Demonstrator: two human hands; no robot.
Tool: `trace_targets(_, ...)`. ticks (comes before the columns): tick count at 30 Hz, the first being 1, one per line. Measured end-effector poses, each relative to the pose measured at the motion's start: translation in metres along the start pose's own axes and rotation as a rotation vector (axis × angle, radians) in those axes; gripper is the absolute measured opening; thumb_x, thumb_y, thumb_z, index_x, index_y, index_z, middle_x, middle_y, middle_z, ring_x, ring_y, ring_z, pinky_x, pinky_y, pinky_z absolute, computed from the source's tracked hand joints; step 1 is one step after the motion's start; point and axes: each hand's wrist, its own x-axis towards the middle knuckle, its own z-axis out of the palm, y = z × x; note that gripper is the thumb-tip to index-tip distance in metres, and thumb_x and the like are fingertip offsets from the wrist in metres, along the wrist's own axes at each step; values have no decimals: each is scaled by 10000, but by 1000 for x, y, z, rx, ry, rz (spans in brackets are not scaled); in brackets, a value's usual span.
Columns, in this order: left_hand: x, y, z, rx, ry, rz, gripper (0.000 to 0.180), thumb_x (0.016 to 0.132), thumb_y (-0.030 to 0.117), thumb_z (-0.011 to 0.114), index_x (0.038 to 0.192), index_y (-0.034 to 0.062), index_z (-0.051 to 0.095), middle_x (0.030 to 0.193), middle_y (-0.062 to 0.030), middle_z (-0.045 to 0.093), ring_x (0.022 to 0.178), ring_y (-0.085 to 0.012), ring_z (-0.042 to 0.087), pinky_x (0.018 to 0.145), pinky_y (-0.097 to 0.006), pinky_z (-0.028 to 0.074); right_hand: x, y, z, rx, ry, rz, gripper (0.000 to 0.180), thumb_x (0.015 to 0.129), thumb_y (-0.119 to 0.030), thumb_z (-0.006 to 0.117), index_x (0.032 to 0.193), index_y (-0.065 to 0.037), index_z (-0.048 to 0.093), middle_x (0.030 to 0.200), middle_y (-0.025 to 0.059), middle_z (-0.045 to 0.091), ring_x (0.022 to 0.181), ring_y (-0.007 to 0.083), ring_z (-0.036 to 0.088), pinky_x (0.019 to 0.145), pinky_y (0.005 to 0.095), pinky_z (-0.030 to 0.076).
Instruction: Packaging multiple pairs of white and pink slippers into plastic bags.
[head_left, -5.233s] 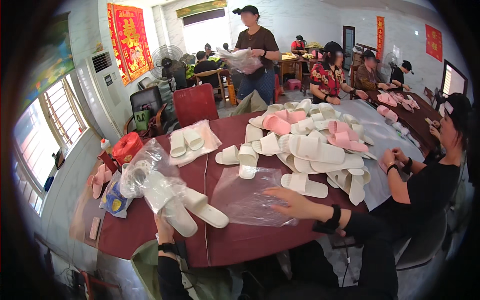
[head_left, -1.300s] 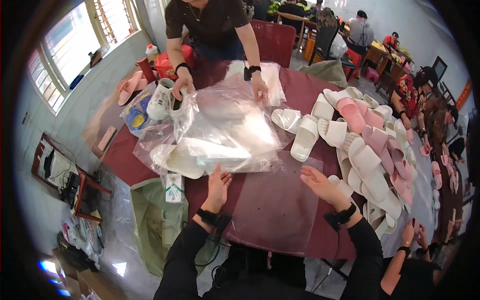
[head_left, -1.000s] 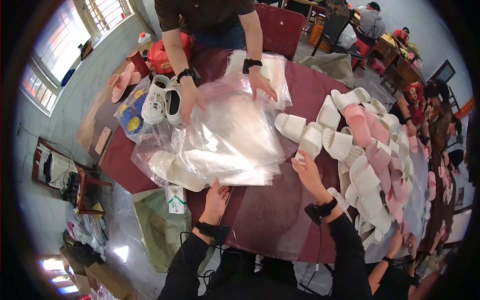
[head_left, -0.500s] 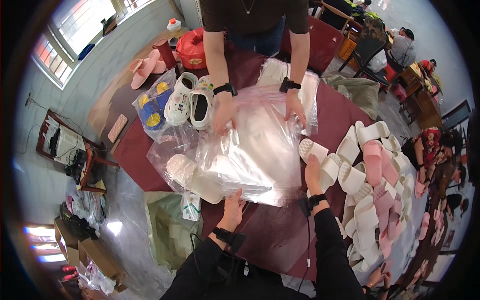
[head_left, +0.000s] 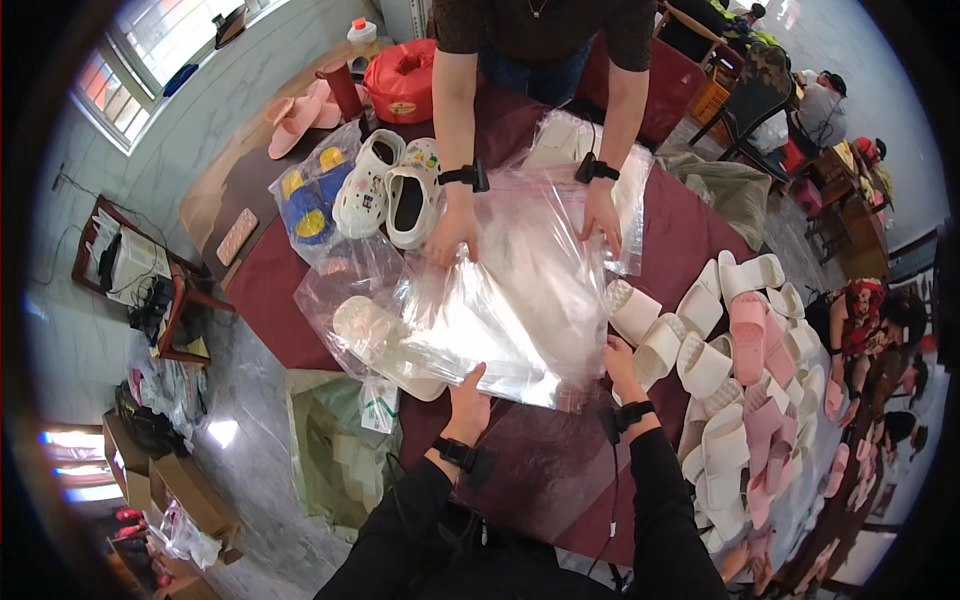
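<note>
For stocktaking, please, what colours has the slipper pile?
The slipper pile is white and pink (head view).

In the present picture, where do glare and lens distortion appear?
In the head view, white glare washes over the clear bags; a bright patch shines on the floor; the window looks overexposed; fisheye distortion bends edges toward the dark rim.

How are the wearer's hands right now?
Left hand: at near edge of clear bags; grip cannot be told.
Right hand: at their right edge; grip unclear.
</note>
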Motion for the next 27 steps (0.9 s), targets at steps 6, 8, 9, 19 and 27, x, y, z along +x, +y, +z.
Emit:
trace_targets(6,-11,1,14,26,-15,5,505,789,-14,649,1223,98,417,1158,-53,522,1088,-203,506,914,-360,419,-11,14,-26,414,-224,100,309,907,-96,432,1190,-3,513,1034,70,611,873,157,588,759,296,482)
trace_targets(8,-9,-1,5,77,13,4,536,778,-1,664,1232,126,410,1176,-33,510,1097,-198,500,921,-369,407,-16,26,-25,350,-217,66,301,914,-106,425,1187,-20,519,1031,60,608,851,146,585,741,289,484)
trace_targets(9,-7,-1,1,75,17,10,536,778,-1,664,1232,126,410,1176,-33,510,1097,-198,500,921,-369,407,-18,31,-25,327,-206,93,297,912,-107,434,1180,-20,525,1027,57,603,836,142,581,724,276,474)
trace_targets(19,5,-10,2,109,-157,4,508,862,243,633,1293,152,380,1205,-46,489,1101,-208,485,957,-378,384,-22,72,-22,141,-129,29,331,905,-269,545,1165,-67,513,899,31,571,793,134,564,673,289,470)
trace_targets(27,24,-25,55,385,151,236,571,809,217,689,1240,-15,395,1147,-103,515,998,-224,524,828,-348,447,-44,1,25,-74,128,9,690,800,-379,661,1284,30,387,1045,138,572,902,231,572,797,328,449)
